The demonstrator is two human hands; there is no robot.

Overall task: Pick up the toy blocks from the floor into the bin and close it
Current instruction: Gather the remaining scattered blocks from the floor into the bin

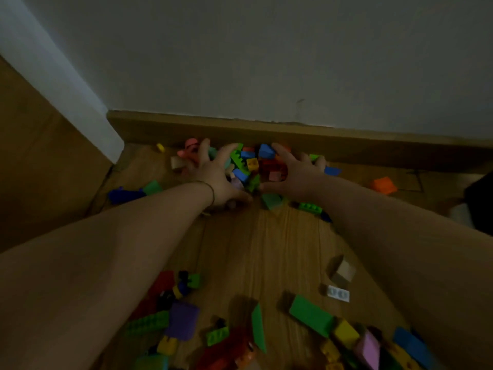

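Head view: both arms reach toward twelve o'clock, where a heap of toy blocks point(250, 164) lies on the wooden floor point(256, 249) against the skirting board point(346, 145). The left hand point(213, 177) cups the heap from its nine o'clock side and the right hand point(296, 173) from three o'clock, fingers spread and curved round the blocks, pressing them together between the palms. No bin shows, so its place and lid cannot be told. I judge the task to be at an early stage: many blocks lie loose, an orange block point(384, 185) at two o'clock, a long green block point(310, 315) and a purple block point(182, 320) toward six o'clock, all yet to be collected.
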